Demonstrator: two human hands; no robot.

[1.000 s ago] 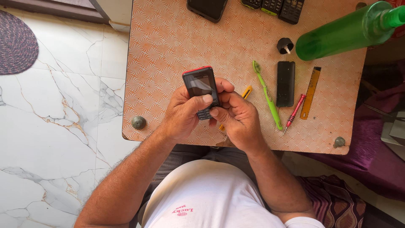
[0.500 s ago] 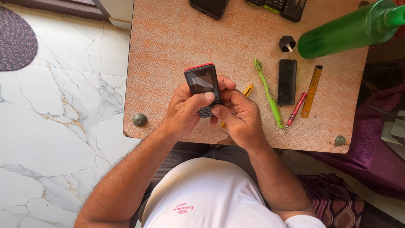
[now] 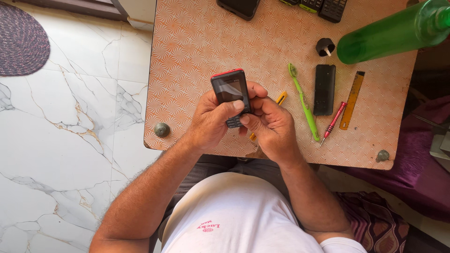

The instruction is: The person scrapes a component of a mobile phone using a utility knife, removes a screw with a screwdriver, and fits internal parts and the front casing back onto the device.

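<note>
I hold a small black keypad phone [image 3: 229, 91] with a red edge in both hands over the near part of an orange patterned table [image 3: 197, 42]. My left hand [image 3: 211, 122] wraps its left side, thumb lying across the lower screen. My right hand [image 3: 272, 126] grips the right side, its thumb at the keypad. The phone's screen faces up and tilts slightly left. Under my right hand lies a yellow tool [image 3: 280, 99], mostly hidden.
To the right lie a green toothbrush [image 3: 303, 105], a black flat phone part [image 3: 324, 89], a red screwdriver [image 3: 333, 122] and an orange ruler [image 3: 352, 99]. A green bottle [image 3: 389, 33] lies at the far right beside a small black cap [image 3: 325, 47]. Other phones [image 3: 239, 7] sit at the far edge.
Both hands keep the phone in about the same place; the left thumb has shifted across the phone's lower screen. The view has drifted a little.
</note>
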